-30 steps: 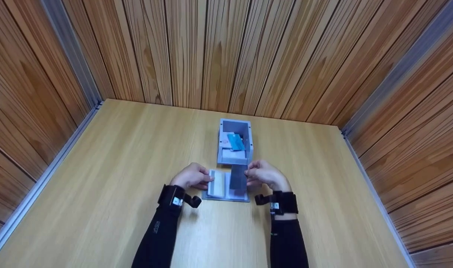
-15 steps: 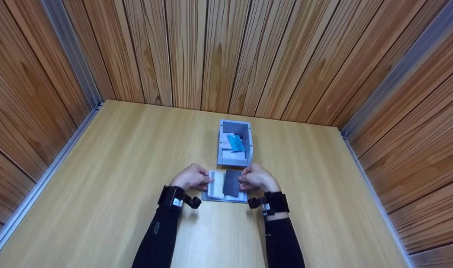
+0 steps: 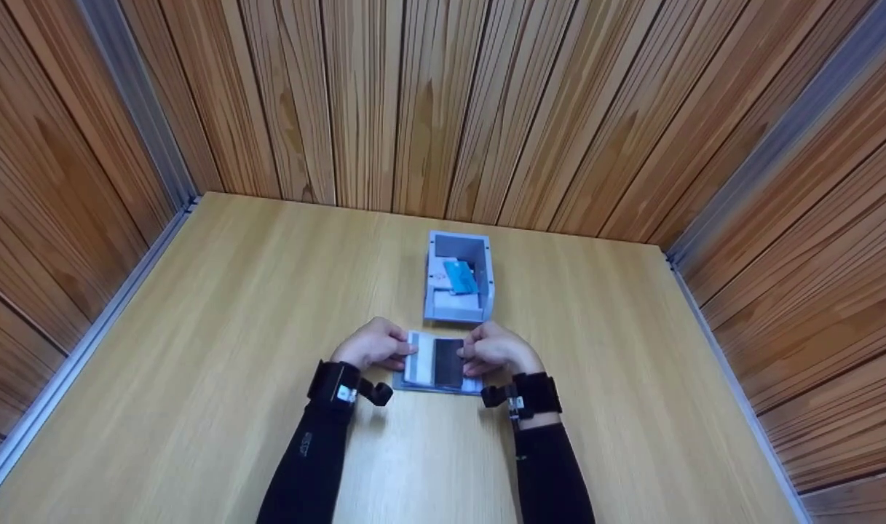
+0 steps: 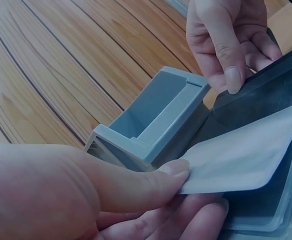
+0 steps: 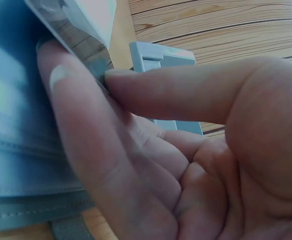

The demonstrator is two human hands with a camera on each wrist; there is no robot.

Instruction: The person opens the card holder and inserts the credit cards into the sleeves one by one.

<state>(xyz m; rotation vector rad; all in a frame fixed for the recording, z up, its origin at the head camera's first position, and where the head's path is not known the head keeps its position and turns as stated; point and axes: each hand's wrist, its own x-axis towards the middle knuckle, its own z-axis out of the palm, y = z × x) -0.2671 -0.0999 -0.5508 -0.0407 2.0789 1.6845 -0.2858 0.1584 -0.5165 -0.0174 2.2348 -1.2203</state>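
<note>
An open card holder [image 3: 474, 386] with clear plastic sleeves lies on the table; its stitched cover [image 5: 30, 214] appears in the right wrist view. My left hand [image 3: 373, 343] pinches the edge of a whitish translucent sleeve [image 4: 246, 152] between thumb and fingers, lifting it. My right hand [image 3: 499, 349] pinches the right edge of a dark card [image 3: 448, 363] between thumb and index finger. In the left wrist view the card's near edge meets the sleeve's opening edge; whether it lies inside the sleeve, I cannot tell. More sleeves lie beneath.
Just beyond the card holder stands a grey open-topped box [image 3: 459, 314], low at its front. Inside it are a blue card [image 3: 461, 277] and some white cards [image 3: 456, 301]. Wood-panelled walls [image 3: 443, 109] enclose the table [image 3: 268, 291] at the back and sides.
My right hand has moved left and slightly down, bringing the dark card from over the right side of the holder against the whitish sleeve. The left hand has stayed in place.
</note>
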